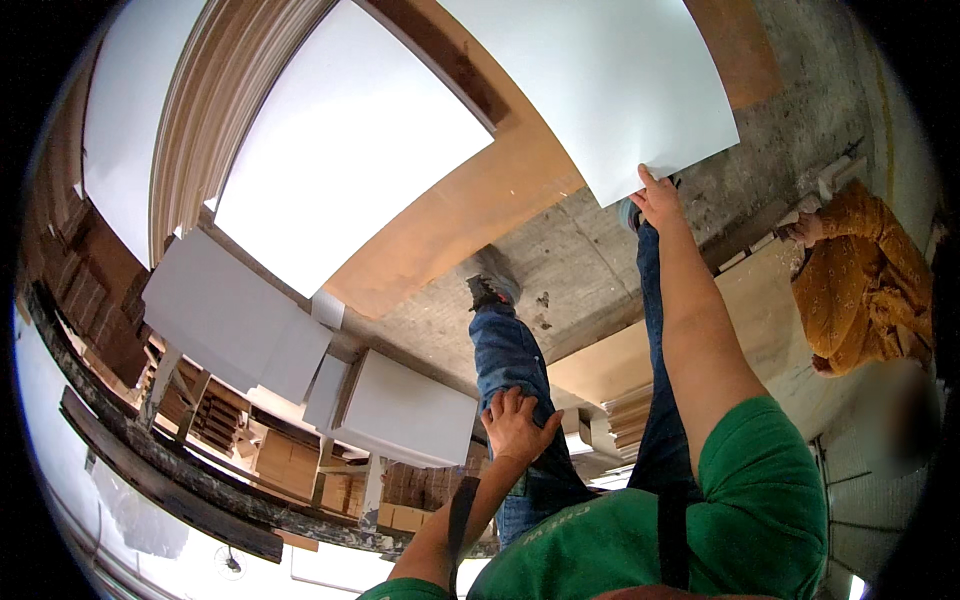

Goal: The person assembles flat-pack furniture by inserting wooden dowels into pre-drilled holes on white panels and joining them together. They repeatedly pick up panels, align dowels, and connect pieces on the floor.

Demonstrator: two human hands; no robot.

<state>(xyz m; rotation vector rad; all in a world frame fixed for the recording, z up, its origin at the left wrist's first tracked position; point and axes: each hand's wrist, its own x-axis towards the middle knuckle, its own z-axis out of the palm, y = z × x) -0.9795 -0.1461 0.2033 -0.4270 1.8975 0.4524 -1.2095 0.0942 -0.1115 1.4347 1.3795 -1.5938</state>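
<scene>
Two bare hands are in view, and each one does a different thing. The grip of the right hand (660, 203) is pinching the near edge of a large white panel (610, 80), close to its corner: one digit lies on the upper face, while the other fingers are partly hidden at the edge. The left hand (518, 428) holds no object; its fingers are spread and rest on the leg of the blue jeans (505, 350). The white panel lies partly above a brown board (450, 220), and its near corner reaches over the stained concrete floor (580, 255). To the left there is a second white panel (350, 140), and beyond it a tall stack of panels (205, 110). Nearer, pale boards (240, 310) are set above wooden legs (165, 385). At the right side, another person in mustard patterned clothing (860, 290) is low, with one hand (805, 230) near some strips by the floor.
</scene>
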